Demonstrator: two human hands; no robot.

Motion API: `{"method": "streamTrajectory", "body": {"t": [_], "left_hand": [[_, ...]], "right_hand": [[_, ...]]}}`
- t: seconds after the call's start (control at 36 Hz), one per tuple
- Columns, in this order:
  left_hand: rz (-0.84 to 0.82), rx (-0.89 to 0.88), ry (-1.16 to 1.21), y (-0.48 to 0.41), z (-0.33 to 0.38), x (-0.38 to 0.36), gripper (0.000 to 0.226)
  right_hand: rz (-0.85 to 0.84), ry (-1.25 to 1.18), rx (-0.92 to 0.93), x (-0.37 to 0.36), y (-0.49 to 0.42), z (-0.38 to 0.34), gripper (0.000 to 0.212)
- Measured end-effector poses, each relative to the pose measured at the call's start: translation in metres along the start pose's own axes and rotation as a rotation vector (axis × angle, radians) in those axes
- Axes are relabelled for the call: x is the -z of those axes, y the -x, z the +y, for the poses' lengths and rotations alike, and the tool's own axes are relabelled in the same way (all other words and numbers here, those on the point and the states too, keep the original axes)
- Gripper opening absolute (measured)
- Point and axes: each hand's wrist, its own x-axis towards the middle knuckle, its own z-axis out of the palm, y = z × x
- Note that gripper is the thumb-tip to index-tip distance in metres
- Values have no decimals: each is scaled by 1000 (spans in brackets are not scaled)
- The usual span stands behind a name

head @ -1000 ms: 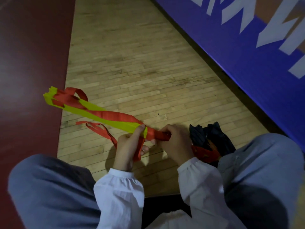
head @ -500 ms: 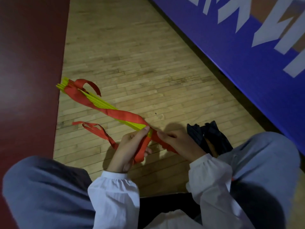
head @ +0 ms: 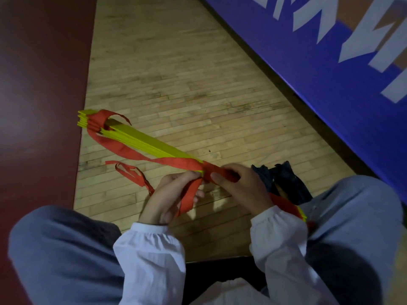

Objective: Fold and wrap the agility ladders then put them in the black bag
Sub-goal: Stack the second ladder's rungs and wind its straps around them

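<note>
Holds red strap (head: 189,194) in curled left grip (head: 170,198), clamps wrapped yellow ladder bundle (head: 149,143) in right grip (head: 241,187), just left of black bag (head: 285,181) on floor (head: 176,73).

Wooden floor (head: 187,69), blue banner (head: 308,62).

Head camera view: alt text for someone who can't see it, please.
A seated person holds a bundle of yellow ladder rungs over a wooden floor, a red strap wrapped round it; the left hand grips the strap, the right hand grips the wrapped end. A black bag lies by the right hand.
</note>
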Motion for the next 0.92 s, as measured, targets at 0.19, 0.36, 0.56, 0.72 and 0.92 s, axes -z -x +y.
{"method": "streamTrajectory", "body": {"t": [0.19,0.36,0.56,0.72,0.92], "left_hand": [[88,-29,100,-1,-1,-5,37],[117,-52,143,-2,-7,-3,25],[78,-67,63,-3,-9,3,29],[28,-75,37,-1,-8,1,30],[-40,0,105,-3,-5,2,27]], "right_hand": [[29,44,30,-8,-1,-4,46],[-134,23,-7,0,-5,-3,44],[-192,-29,-11,12,-3,4,43],[-171,-59,-19,11,-2,2,32],[-74,-67,-47,10,-1,3,32]]}}
